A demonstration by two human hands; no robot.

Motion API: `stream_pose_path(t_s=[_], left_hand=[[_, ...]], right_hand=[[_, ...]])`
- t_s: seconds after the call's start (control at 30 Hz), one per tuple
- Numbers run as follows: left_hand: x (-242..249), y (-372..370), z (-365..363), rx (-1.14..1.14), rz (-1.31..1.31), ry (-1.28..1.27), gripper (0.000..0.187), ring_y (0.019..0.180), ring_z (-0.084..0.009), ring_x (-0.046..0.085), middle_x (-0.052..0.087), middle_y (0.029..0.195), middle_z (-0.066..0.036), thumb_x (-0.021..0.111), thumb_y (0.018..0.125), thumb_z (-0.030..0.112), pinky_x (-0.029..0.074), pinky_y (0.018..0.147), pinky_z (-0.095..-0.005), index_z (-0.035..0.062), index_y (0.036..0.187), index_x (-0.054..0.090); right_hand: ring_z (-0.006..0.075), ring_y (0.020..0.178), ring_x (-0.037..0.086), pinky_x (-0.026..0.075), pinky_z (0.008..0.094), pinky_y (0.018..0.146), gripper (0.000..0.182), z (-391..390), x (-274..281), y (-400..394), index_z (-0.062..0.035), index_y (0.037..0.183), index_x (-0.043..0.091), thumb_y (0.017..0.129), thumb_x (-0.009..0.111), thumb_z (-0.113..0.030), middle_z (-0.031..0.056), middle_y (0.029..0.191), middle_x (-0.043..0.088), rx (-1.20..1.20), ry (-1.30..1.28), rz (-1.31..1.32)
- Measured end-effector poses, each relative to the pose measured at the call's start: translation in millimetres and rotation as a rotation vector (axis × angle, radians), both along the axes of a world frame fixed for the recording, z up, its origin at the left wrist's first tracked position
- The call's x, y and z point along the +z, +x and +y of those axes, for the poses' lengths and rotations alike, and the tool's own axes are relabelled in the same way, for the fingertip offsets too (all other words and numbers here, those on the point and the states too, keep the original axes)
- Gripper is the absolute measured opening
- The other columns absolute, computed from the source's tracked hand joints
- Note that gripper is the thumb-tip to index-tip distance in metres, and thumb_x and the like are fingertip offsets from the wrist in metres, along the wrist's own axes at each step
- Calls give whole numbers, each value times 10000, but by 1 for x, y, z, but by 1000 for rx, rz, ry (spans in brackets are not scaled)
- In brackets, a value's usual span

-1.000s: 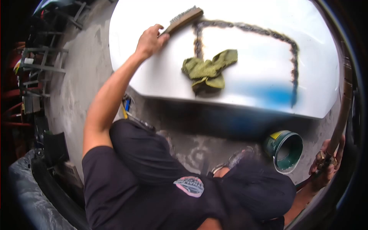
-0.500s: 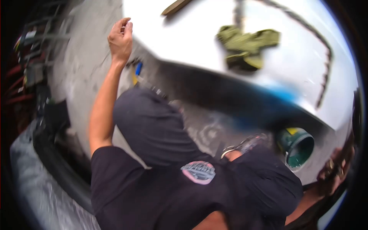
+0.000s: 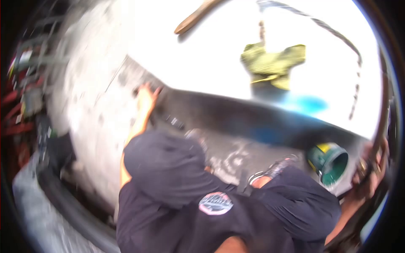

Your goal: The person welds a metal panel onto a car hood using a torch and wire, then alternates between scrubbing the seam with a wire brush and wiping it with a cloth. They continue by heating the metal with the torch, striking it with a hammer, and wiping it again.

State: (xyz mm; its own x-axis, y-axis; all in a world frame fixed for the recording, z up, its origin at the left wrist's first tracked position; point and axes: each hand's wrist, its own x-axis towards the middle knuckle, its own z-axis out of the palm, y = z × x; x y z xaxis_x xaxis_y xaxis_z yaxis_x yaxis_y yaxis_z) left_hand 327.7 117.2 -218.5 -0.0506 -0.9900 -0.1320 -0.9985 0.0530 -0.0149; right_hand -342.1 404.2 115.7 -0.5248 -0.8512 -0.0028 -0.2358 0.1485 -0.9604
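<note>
My left hand [image 3: 147, 96] is low by the floor, beside the near corner of a white panel [image 3: 202, 63]. It is blurred, and its fingers look partly spread, but what lies under them is hidden. At the right edge of the view, my right hand [image 3: 372, 170] has its fingers wrapped round a dark, curved strip [image 3: 384, 92] whose kind I cannot make out. Near that hand a green bucket [image 3: 333, 162] with a yellow label lies tilted, its mouth facing me. A dark and silver piece [image 3: 174, 122] sits on the floor near my knee.
A wooden handle [image 3: 196, 19] and crumpled olive-yellow gloves or cloth [image 3: 274, 63] lie on the white panel. A dark twisted strip [image 3: 325, 25] runs across it. Red and grey racks [image 3: 25, 92] stand at the far left, near a black tube [image 3: 71, 206] and clear plastic sheeting [image 3: 38, 202].
My left hand has dropped from beside the panel down to the floor, where a blue-handled tool with a yellow part showed before; that tool is now out of sight. My right hand keeps its hold.
</note>
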Motion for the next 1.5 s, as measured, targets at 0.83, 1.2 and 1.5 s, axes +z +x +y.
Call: stream_pose_path(t_s=[0.83,1.2,1.5], left_hand=[[156,55,57,516,540,-63,166,746,-275,692,613,868,-107,495,867,122,526,582,-423,46,968,603],[318,-280,28,-148,1236,-23,389,644,-142,582,621,1103,-145,352,1132,384,464,493,-240,30,1166,508],[288,-504,39,-395,1338,612,313,696,-150,601,632,1063,-166,386,1135,300,515,567,-270,29,1093,536]], right_hand=[[118,577,631,492,182,430,951,92,-34,-113,59,1542,385,823,800,-406,198,936,615,-28,-169,-392],[108,576,620,510,192,483,804,107,-31,-119,18,1544,422,862,739,-265,190,974,641,-115,-275,-407],[111,581,622,505,190,478,900,174,-10,-134,35,1551,394,823,778,-331,185,981,630,-240,-109,-352]])
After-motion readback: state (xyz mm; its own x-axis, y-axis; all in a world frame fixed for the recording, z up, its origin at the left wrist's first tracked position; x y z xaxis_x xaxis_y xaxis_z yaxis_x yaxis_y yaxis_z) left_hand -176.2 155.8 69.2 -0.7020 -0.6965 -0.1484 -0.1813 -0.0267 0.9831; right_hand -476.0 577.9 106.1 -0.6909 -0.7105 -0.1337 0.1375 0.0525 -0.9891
